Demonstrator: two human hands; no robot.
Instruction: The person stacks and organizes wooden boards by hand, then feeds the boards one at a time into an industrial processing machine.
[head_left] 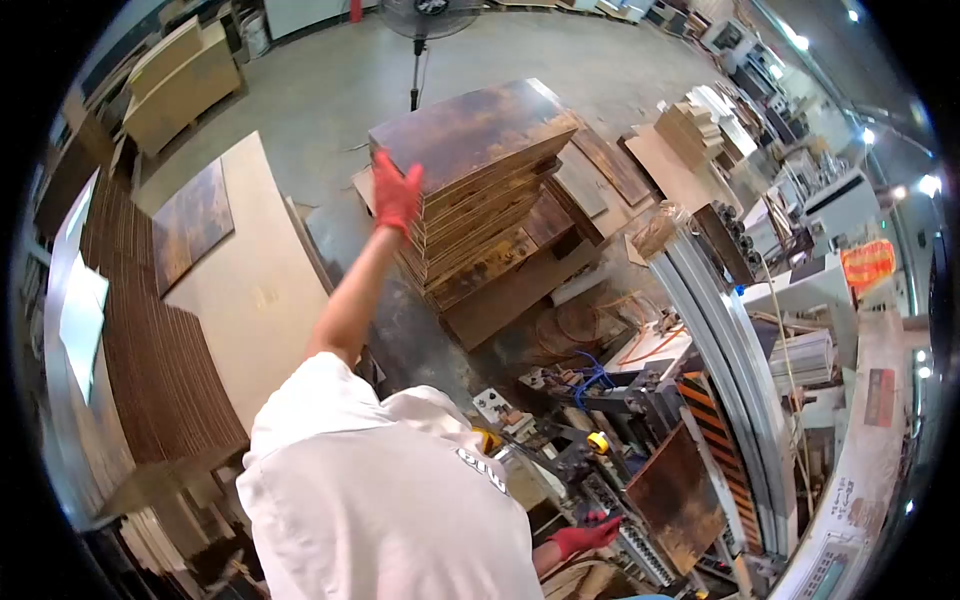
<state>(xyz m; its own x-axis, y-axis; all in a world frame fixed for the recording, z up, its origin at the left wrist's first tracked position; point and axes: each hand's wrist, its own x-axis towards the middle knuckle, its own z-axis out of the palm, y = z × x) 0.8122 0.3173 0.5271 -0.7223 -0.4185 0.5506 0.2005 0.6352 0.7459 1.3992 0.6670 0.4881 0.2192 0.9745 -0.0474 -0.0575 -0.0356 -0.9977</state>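
Could easily get pinched with right hand (590, 537) open beside that machinery (570, 455), or knock the stacked boards (490, 200) askew by bumping with left hand (397, 195) splayed, tbh.

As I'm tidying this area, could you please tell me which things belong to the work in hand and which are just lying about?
Apparently in use:
- panel stack, by the left hand
- single panel at the machine, near the right hand

Seemingly just standing or lying about:
- standing fan
- orange-and-yellow item, at right
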